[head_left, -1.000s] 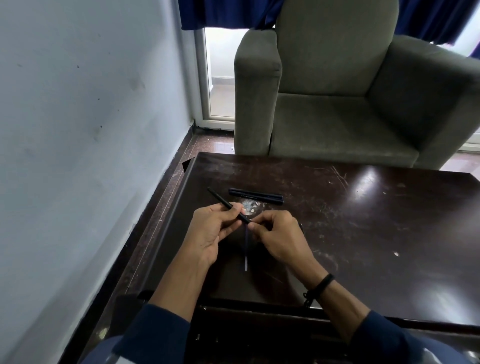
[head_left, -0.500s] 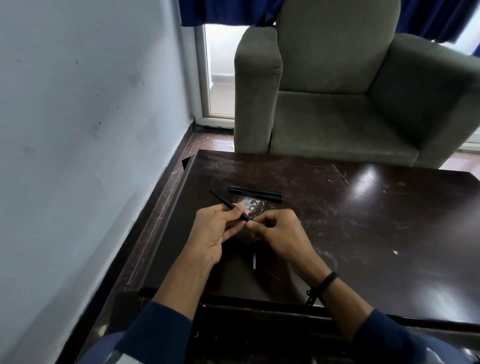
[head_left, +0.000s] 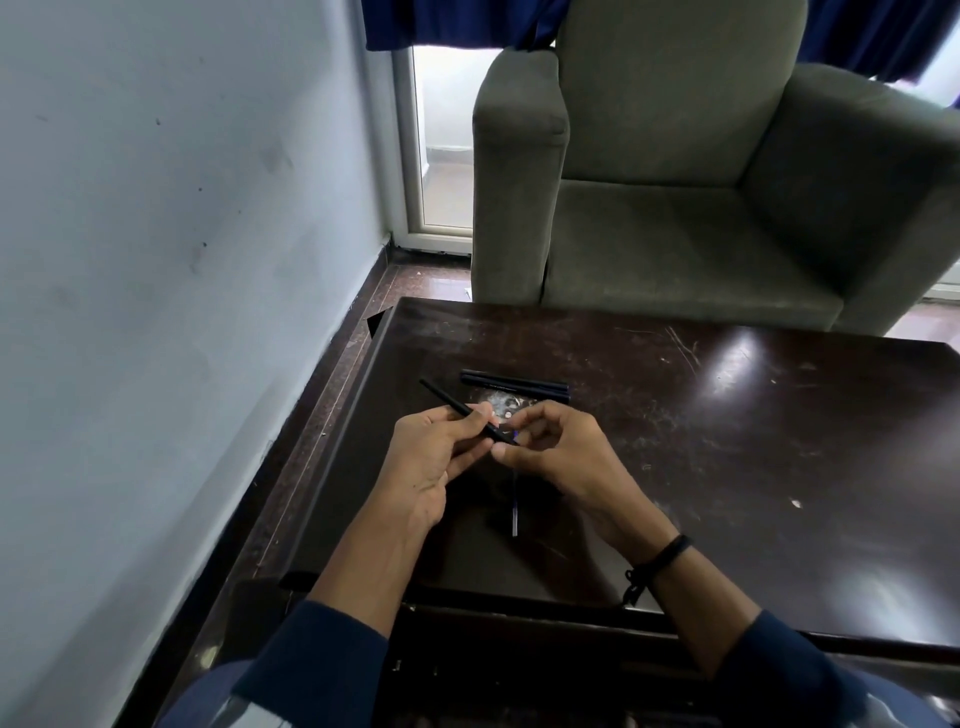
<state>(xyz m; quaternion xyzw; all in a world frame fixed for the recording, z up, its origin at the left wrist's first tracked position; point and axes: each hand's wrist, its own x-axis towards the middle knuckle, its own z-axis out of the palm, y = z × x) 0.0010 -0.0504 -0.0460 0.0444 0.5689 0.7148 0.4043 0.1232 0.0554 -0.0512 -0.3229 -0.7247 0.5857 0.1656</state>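
Observation:
My left hand (head_left: 434, 457) grips a thin black pen barrel (head_left: 452, 408) that slants up and to the left over the dark wooden table (head_left: 727, 441). Right beside it, my right hand (head_left: 561, 457) has its fingers curled at the barrel's lower end, pinching a small part there that I cannot make out. Below the hands a thin pale refill (head_left: 515, 514) shows; whether it lies on the table or hangs from my right hand I cannot tell. Two more black pens (head_left: 514, 383) lie side by side just beyond my hands.
A grey-green armchair (head_left: 701, 197) stands right behind the table's far edge. A pale wall (head_left: 182, 260) runs along the left, with a narrow strip of floor between it and the table. A glass door (head_left: 441, 145) and dark blue curtains are at the back.
The hands stay together at the pen barrel. The pale refill below them looks shorter than a second ago. The view has shifted slightly.

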